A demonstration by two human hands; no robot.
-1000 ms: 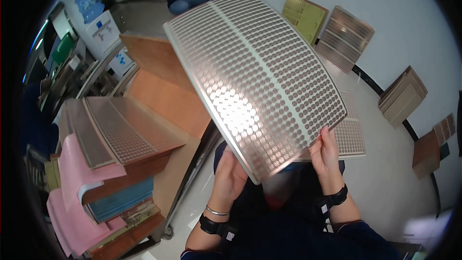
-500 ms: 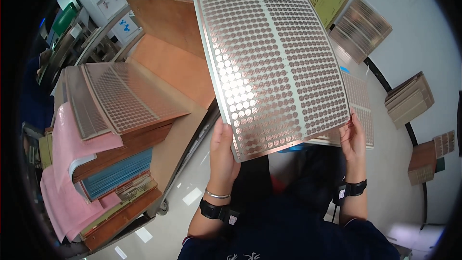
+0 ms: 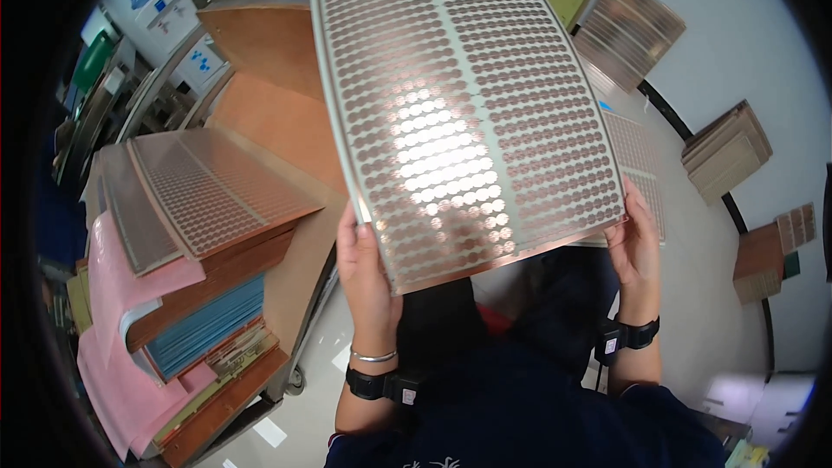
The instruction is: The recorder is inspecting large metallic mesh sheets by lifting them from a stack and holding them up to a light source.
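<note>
A large circuit board panel, covered in rows of round copper pads with a pale strip down its middle, is held up in front of me. My left hand grips its lower left edge, thumb over the near face. At the lower right corner, my right hand is closed on the panel's edge. Light glares off the pads left of the pale strip. Beyond my right hand, partly hidden by the held panel, a similar panel shows.
On the left a wooden cart carries stacked panels, pink sheets and a blue stack. More boards and brown stacks lean along the right wall. A water dispenser stands at the far left.
Both hands still grip the panel. It has shifted left and tilted slightly, and the bright glare has moved toward its middle. My left hand has moved left with it.
</note>
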